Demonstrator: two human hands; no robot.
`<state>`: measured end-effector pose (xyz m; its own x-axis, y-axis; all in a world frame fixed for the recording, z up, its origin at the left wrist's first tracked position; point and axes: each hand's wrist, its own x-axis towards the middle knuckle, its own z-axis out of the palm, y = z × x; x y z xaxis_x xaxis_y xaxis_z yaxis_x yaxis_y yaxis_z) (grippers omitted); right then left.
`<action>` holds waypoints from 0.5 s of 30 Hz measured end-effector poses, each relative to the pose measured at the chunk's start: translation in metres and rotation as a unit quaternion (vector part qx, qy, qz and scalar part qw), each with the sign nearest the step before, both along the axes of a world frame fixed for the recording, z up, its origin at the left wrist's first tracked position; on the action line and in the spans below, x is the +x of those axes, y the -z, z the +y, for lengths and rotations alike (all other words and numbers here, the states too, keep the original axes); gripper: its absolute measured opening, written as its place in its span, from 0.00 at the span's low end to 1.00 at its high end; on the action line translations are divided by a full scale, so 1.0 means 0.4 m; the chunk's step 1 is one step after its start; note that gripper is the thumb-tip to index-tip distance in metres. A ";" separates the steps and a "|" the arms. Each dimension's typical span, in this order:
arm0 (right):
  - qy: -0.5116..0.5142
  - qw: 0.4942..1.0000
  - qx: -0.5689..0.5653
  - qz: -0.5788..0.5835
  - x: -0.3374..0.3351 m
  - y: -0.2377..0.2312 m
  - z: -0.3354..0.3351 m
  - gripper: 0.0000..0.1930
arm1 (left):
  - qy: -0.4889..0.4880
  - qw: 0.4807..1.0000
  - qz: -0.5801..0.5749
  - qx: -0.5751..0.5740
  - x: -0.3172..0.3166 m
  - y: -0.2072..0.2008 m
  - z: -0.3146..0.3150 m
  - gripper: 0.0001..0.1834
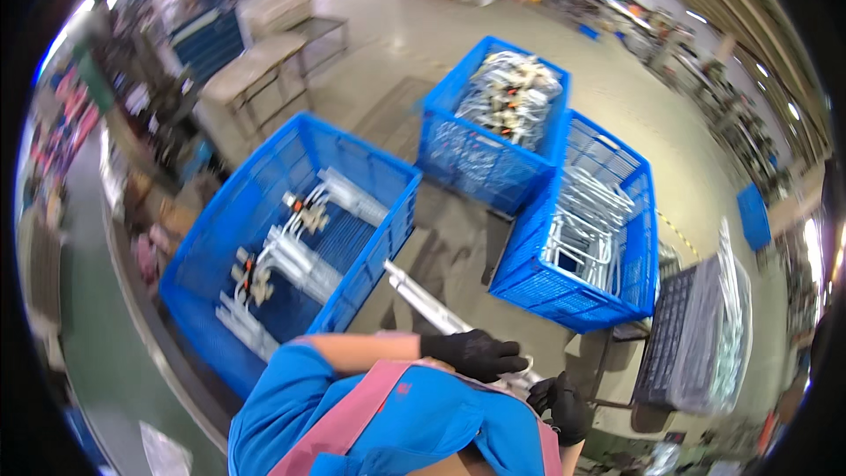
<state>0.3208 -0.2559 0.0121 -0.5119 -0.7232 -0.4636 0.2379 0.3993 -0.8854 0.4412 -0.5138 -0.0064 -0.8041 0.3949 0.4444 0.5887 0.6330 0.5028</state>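
Close in front of my body is a long, slim white bar [427,300], which slants from the middle of the view down toward my right side. My left hand [476,354], in a black glove, is closed over the bar near its lower end. At that lower end my right hand [564,405], also black-gloved, has its fingers curled by the bar; exactly what they pinch is too small to make out. A small pale ring-like piece shows between the two hands.
To the left a blue crate [189,256] holds bundled white parts [300,263]. Farther ahead, another blue crate [480,167] is heaped with plastic-wrapped parts [511,97]. A third blue crate [568,304] holds bent white tubes [586,220]. Clear plastic bags [718,335] hang over a dark crate [661,339] at right.
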 end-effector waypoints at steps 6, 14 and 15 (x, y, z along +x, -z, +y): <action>0.204 0.958 -0.006 -0.203 -0.071 0.133 -0.130 0.33 | -0.095 0.986 0.136 0.031 -0.099 -0.044 -0.012 0.20; 0.083 0.948 -0.224 -0.210 -0.368 0.099 -0.438 0.08 | -0.168 0.973 0.070 0.144 -0.153 -0.089 -0.067 0.26; 0.035 0.906 -0.260 -0.332 -0.383 0.076 -0.486 0.07 | -0.152 0.971 0.027 0.183 -0.136 -0.094 -0.069 0.29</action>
